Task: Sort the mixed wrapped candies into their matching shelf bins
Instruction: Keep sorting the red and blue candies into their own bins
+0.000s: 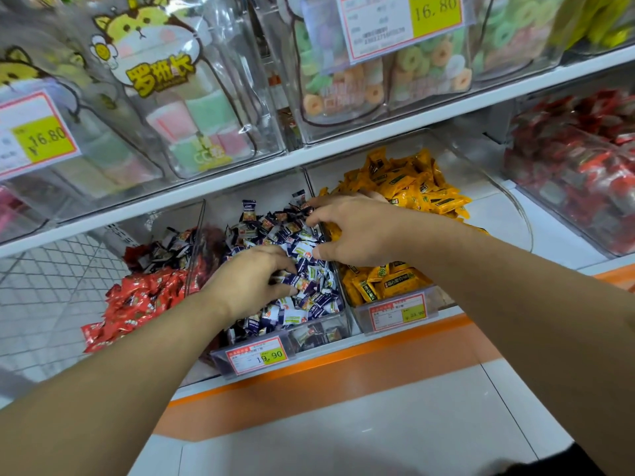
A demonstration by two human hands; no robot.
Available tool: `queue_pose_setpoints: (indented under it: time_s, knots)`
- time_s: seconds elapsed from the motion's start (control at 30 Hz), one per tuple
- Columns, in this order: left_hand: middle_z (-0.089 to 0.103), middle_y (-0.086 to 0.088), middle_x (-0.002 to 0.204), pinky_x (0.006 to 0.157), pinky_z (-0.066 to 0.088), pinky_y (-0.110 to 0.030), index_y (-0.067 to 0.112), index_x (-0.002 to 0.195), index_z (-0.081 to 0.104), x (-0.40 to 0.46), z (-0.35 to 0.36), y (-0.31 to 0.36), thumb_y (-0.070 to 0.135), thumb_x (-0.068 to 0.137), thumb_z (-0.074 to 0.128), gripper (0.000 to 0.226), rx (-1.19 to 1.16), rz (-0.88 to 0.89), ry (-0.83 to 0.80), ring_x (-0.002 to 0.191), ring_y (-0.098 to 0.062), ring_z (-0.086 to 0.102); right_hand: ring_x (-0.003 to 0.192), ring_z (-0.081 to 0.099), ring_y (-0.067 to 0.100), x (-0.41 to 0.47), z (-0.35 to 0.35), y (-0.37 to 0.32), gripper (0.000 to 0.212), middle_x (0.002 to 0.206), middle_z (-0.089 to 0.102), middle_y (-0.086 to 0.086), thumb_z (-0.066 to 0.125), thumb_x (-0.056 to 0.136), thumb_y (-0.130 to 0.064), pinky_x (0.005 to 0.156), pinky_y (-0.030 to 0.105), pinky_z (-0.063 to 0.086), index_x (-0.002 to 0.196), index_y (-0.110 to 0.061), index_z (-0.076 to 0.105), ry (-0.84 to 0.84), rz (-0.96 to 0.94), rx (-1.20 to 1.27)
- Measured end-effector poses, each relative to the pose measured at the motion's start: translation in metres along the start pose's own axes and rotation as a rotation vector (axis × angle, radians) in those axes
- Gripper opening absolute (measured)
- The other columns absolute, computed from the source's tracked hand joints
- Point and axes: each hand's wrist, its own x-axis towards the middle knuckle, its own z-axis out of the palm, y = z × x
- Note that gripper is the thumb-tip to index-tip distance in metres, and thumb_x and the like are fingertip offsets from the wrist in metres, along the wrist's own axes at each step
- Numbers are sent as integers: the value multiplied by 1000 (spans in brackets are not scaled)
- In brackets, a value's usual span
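Left hand: my left hand point(252, 281) curls its fingers into the navy-and-white wrapped candies point(302, 269), gripping some.
Right hand: my right hand point(350, 231), fingers bent, pinches a candy at the clear plastic middle bin's point(311, 329) back right corner.
Neighbours: yellow wrapped candies point(412, 187) in the right bin, red wrapped candies point(137, 300) left.

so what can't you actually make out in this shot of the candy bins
- Head view: whether the left hand holds a candy; its curled fingers sink into the blue-and-white candies.
- Head view: the right hand fingertips; the pile and bin divider hide any pinch.
- Head view: small print on the 19.90 price tag, too small.
- Head view: the red candy bin at right, cut off by the edge.
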Motion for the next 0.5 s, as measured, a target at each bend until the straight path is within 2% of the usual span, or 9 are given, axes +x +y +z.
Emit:
queue_pose_setpoints:
  time_s: [0.17, 0.27, 0.33, 0.43, 0.5]
  knots:
    - [59, 12, 124, 99, 50, -36, 32, 130, 63, -2, -5, 5, 49, 90, 73, 45, -12, -46, -5, 115, -12, 58, 155, 17, 22, 0, -1, -1, 57, 165, 31, -7, 57, 97, -59, 125, 48, -1, 150, -43, 44, 2, 1, -7]
    - [59, 18, 124, 104, 48, -32, 40, 131, 59, -6, -15, 12, 52, 86, 76, 50, -202, -40, -29, 116, -3, 56, 156, 15, 21, 1, 0, 0, 59, 166, 29, -8, 56, 96, -60, 126, 49, -1, 151, -43, 43, -5, 2, -12]
    - [56, 22, 127, 107, 44, -29, 46, 127, 59, -10, -19, 13, 55, 81, 79, 51, -264, -5, -114, 121, 0, 52, 156, 15, 20, 1, 0, -1, 59, 167, 29, -9, 57, 96, -60, 126, 48, 0, 151, -43, 43, -2, 2, -9]
    - [47, 23, 138, 114, 34, -29, 49, 124, 61, -15, -18, 10, 52, 77, 84, 52, -144, 74, -265, 132, -4, 40, 156, 17, 20, -1, -1, -1, 57, 166, 30, -9, 57, 97, -59, 125, 48, 0, 150, -43, 44, 5, -2, -11]
    - [41, 23, 144, 115, 31, -32, 51, 124, 62, -16, -13, 9, 45, 76, 86, 54, -25, 101, -279, 135, -7, 33, 155, 17, 20, -1, -1, -2, 57, 166, 30, -9, 57, 97, -59, 125, 49, 0, 150, -42, 44, 8, 0, -13]
